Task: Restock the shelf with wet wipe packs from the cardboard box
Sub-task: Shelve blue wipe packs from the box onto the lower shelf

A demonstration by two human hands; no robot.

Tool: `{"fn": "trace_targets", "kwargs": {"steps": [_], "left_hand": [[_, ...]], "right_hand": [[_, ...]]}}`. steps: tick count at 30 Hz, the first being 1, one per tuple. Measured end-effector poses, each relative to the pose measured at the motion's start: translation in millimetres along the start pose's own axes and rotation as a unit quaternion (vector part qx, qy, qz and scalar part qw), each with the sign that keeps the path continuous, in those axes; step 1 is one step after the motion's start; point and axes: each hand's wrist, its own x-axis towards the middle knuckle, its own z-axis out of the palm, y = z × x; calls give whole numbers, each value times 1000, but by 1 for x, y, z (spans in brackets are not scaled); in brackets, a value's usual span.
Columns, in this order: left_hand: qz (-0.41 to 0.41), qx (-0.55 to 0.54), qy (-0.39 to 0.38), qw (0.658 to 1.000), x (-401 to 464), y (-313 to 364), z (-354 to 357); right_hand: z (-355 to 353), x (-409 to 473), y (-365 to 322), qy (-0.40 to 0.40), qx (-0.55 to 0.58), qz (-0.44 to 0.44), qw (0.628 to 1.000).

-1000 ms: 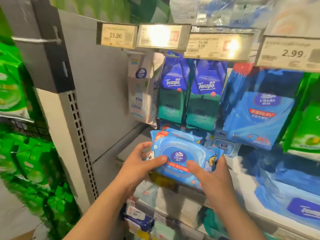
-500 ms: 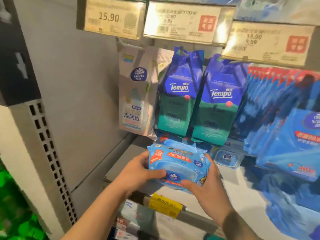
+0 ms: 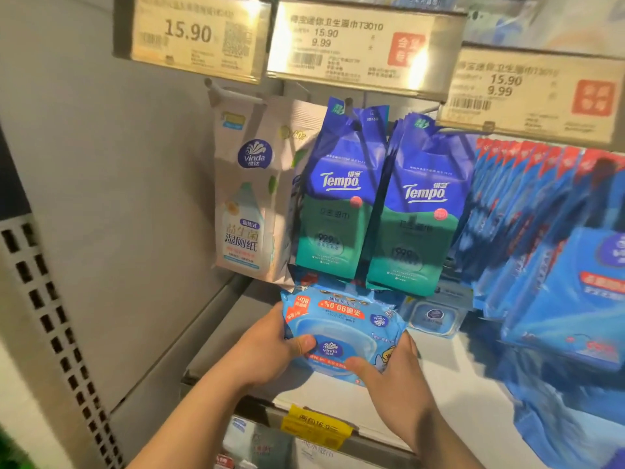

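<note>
Fingers of both hands are clamped on the wipe pack | pack is held flat over the shelf front, long axis crosswise | open space is seen straight behind.

Blue packs at right are blurred and cut off by the edge.

A grey metal side panel bounds the bay on the left, fronted by a perforated upright. Three price label holders line the upper edge and reflect overhead light. Hanging packs occupy pegs below them.
</note>
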Motion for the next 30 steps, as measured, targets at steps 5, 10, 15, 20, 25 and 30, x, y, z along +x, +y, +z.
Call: {"fn": "trace_targets", "kwargs": {"steps": [5, 10, 15, 20, 25, 30], "left_hand": [[-13, 39, 11, 999, -2, 1, 0], [-33, 101, 82, 991, -17, 15, 9], [-49, 193, 146, 969, -48, 27, 19], [-51, 222, 202, 952, -92, 41, 34], [-42, 230, 225, 946, -146, 58, 72], [-46, 252, 233, 938, -204, 58, 110]], "right_hand": [[2, -1, 2, -24, 19, 23, 999], [0, -8, -7, -27, 30, 29, 999], [-13, -24, -11, -16, 48, 62, 997], [-40, -52, -8, -10, 1, 66, 998], [-72, -106, 0, -14, -16, 13, 1000], [-92, -161, 20, -30, -20, -38, 999]]}}
